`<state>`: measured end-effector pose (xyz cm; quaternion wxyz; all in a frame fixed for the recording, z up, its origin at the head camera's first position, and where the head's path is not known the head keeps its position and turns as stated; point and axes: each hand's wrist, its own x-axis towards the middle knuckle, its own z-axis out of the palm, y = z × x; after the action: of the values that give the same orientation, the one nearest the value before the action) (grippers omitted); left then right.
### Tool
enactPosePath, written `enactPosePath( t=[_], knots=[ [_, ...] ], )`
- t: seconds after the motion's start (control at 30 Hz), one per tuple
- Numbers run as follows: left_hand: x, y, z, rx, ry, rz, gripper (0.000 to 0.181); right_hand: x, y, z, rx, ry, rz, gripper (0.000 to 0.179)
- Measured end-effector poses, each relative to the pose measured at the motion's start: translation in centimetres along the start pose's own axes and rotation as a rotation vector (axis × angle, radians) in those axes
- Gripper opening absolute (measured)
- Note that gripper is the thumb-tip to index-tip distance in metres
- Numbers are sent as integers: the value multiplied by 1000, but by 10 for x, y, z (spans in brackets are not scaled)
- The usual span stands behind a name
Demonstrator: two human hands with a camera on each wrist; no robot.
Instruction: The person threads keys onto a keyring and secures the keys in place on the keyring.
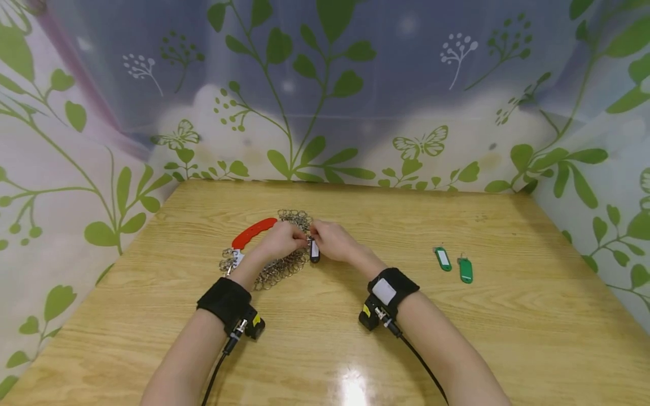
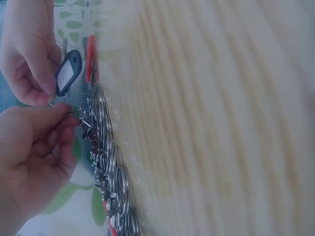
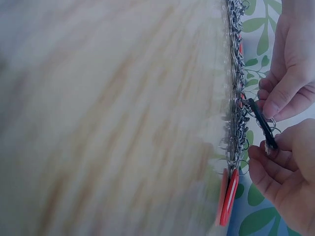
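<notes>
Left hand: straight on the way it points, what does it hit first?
Likely the right hand, its fingertips just ahead in the head view. The dark tag sits close to that line; depth is unclear, so it might touch that first.

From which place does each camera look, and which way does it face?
Head: worn on the head, facing forward and down at the table; the left hand, right hand and both forearms show.
Left wrist: worn there, facing past the left hand towards the metal rings and dark tag; both hands show.
Right wrist: worn there, facing past the right hand towards the same things; both hands show.
Shared by the wrist views: hands, metal rings, dark tag.
</notes>
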<state>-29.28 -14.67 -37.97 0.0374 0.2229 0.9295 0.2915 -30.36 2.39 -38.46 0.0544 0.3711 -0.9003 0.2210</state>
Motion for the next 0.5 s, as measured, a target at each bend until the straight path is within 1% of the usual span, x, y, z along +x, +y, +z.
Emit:
enactPosePath(
  t=[0.33,0.5],
  knots=[
    [0,2,0,26,15,-25,20,-1,4,0,-29,-45,-19,10],
    [1,2,1,9,26,-36,17,-1,2,-1,-16,-42,-16,12]
  ],
)
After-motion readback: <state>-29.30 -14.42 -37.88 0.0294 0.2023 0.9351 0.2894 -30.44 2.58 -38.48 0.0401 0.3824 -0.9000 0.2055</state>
